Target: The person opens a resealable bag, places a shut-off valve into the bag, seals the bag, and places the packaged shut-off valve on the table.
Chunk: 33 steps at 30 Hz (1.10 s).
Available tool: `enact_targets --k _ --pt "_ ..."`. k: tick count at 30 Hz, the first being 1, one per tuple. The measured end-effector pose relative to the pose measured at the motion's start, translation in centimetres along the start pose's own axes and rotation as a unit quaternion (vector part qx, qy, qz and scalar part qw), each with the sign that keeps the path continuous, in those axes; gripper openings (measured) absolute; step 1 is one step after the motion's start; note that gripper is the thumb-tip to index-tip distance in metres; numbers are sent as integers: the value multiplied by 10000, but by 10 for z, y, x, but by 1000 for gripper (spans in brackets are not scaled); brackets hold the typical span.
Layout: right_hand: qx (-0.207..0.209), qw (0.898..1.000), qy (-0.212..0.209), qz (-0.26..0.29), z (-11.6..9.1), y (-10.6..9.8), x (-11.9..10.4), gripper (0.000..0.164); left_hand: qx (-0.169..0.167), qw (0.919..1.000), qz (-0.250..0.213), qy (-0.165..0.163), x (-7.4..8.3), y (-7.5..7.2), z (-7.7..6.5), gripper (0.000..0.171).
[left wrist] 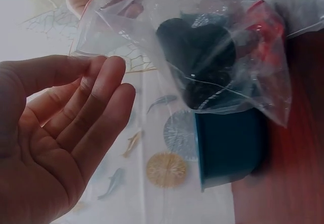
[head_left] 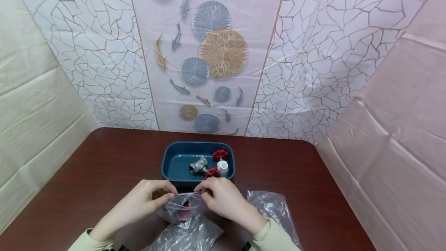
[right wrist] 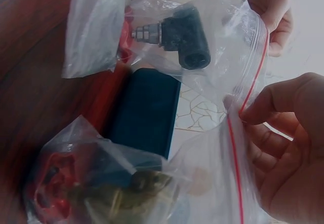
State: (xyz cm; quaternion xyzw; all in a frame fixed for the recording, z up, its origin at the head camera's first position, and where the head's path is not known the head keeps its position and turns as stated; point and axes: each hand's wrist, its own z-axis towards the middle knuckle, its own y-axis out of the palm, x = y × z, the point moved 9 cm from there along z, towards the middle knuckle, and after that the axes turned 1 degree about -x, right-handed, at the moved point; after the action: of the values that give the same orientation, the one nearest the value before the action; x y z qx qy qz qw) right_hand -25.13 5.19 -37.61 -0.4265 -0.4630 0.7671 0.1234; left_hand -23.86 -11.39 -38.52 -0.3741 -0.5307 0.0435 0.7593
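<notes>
Between my hands is a clear zip bag [head_left: 181,208] with a red seal line. Inside it is a dark valve [right wrist: 185,37] with a red handwheel [right wrist: 125,34]. My left hand [head_left: 148,196] pinches the bag's left top edge between thumb and fingers. At the right top edge, my right hand [head_left: 224,198] pinches the plastic with thumb and forefinger. The right wrist view also shows a second zip bag [right wrist: 197,158] right beside the right hand, holding a brass-coloured valve [right wrist: 126,193] with a red handwheel [right wrist: 53,188].
Just beyond my hands stands a blue tray [head_left: 174,165]. It holds a metal valve [head_left: 198,165], red handwheels [head_left: 220,154] and a white fitting [head_left: 223,169]. Clear plastic [head_left: 188,233] lies in front of me, and more plastic [head_left: 273,206] lies by the right forearm on the table [head_left: 313,204].
</notes>
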Motion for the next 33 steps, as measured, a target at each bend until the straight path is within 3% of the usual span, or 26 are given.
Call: enact_targets --k 13,23,27,33 --pt "-61 9998 -121 120 -5 2 6 25 122 9997 -38 221 -1 7 3 12" --pt "-811 9947 -160 616 -16 13 12 35 121 9942 345 1008 14 5 -4 26" --pt "-888 9944 -203 542 -18 13 11 42 23 9948 601 822 17 7 -8 13" --pt "-1123 9925 -247 407 -22 16 12 46 -141 9974 579 410 13 10 -11 32"
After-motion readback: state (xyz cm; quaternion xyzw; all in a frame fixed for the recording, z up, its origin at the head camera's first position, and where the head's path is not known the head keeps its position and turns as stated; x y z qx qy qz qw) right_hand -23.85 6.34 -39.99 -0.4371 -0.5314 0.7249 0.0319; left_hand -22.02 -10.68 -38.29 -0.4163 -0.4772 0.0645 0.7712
